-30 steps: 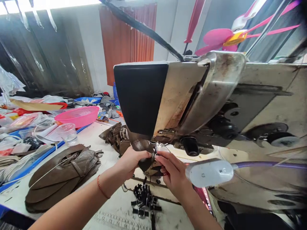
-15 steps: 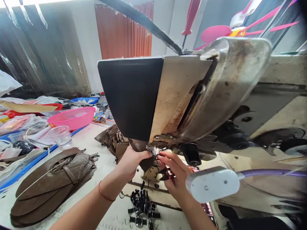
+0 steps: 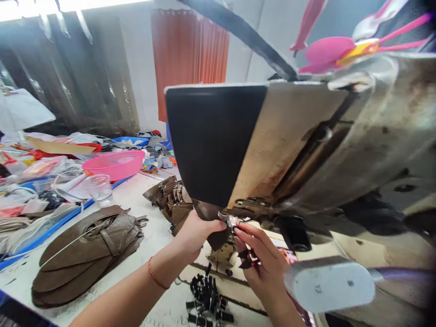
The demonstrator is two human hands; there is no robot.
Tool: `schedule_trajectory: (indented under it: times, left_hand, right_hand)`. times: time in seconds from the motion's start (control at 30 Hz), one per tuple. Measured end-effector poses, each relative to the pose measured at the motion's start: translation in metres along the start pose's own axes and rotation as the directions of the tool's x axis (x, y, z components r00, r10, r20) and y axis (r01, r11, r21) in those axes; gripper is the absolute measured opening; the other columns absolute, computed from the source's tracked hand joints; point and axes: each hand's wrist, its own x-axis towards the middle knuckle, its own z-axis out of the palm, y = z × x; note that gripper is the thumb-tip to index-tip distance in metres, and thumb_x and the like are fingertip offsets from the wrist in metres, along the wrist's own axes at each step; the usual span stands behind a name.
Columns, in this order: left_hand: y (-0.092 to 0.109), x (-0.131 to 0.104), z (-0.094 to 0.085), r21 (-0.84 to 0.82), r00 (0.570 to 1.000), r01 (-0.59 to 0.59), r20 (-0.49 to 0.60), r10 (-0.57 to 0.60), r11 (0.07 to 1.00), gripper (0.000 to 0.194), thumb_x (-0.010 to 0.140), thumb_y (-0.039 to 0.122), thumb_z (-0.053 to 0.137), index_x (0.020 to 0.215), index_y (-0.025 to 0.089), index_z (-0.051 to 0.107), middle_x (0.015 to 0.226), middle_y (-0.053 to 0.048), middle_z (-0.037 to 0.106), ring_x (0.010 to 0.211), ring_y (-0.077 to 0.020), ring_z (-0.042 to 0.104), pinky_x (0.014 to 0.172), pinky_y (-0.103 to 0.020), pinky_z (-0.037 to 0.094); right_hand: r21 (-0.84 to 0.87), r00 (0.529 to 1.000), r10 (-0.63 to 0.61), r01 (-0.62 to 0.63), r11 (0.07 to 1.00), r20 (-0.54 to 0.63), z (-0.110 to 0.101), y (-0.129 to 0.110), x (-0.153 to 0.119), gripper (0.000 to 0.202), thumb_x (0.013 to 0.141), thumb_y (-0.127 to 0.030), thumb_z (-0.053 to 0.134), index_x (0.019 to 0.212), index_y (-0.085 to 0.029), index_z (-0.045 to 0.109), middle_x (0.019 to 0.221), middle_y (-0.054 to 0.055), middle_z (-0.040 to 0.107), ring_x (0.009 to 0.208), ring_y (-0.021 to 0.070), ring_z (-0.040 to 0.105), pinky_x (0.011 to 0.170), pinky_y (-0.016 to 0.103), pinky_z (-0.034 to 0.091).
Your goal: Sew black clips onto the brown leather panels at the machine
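Under the head of a large sewing machine [image 3: 259, 150], my left hand [image 3: 195, 231] pinches a brown leather piece [image 3: 218, 238], thumb on top near a small metal buckle [image 3: 231, 221]. My right hand [image 3: 260, 254] meets it from the right, its fingertips closed at the buckle. Small dark-bladed snips with red handles [image 3: 247, 260] are tucked in the same right hand. Black straps with buckles [image 3: 207, 295] lie in a pile below my hands. The machine's needle area is mostly hidden.
Stacked brown leather pieces [image 3: 85, 254] lie at the left, with more [image 3: 170, 200] behind my left hand. A plastic cup [image 3: 98, 190] and a pink basket [image 3: 114, 164] stand farther back. A white oblong device [image 3: 334, 284] is close by my right forearm.
The view has shifted, so the machine, hands and table appear farther right, and the machine looks larger. Both hands keep their hold at the buckle.
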Motion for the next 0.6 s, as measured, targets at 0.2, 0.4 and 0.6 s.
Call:
schedule_trajectory:
  times: [0.2,0.4,0.6]
  left_hand:
    - [-0.0003,0.0014,0.0033,-0.080,0.999,-0.030,-0.015,0.029,0.996,0.031,0.051,0.009,0.070,0.082,0.011,0.069,0.084,-0.007,0.069,0.077,-0.0190,0.060,0.084,-0.036,0.047]
    - [-0.0012,0.0018,0.0047,-0.098,0.999,-0.020,-0.046,0.015,0.995,0.028,0.050,0.009,0.072,0.077,0.010,0.067,0.080,-0.007,0.068,0.075,-0.0187,0.060,0.086,-0.037,0.047]
    - [-0.0031,0.0027,0.0032,-0.135,0.999,-0.015,-0.046,0.008,0.991,0.029,0.049,0.010,0.074,0.077,0.011,0.068,0.079,-0.006,0.069,0.076,-0.0199,0.062,0.084,-0.036,0.047]
  right_hand:
    - [-0.030,0.999,-0.021,0.020,0.999,-0.035,0.0029,-0.0032,0.0029,0.017,0.085,-0.021,0.059,0.098,-0.023,0.070,0.100,0.007,0.071,0.075,0.0179,0.070,0.049,0.022,0.053]
    - [-0.016,0.999,-0.025,0.024,1.000,-0.042,0.0057,-0.0001,0.0036,0.014,0.085,-0.024,0.060,0.095,-0.023,0.070,0.100,0.005,0.070,0.084,0.0190,0.069,0.071,0.027,0.056]
    - [-0.078,0.997,-0.066,0.063,0.995,-0.037,0.0031,0.0062,0.0020,0.015,0.085,-0.024,0.062,0.097,-0.025,0.070,0.099,0.004,0.070,0.088,0.0204,0.067,0.071,0.028,0.054]
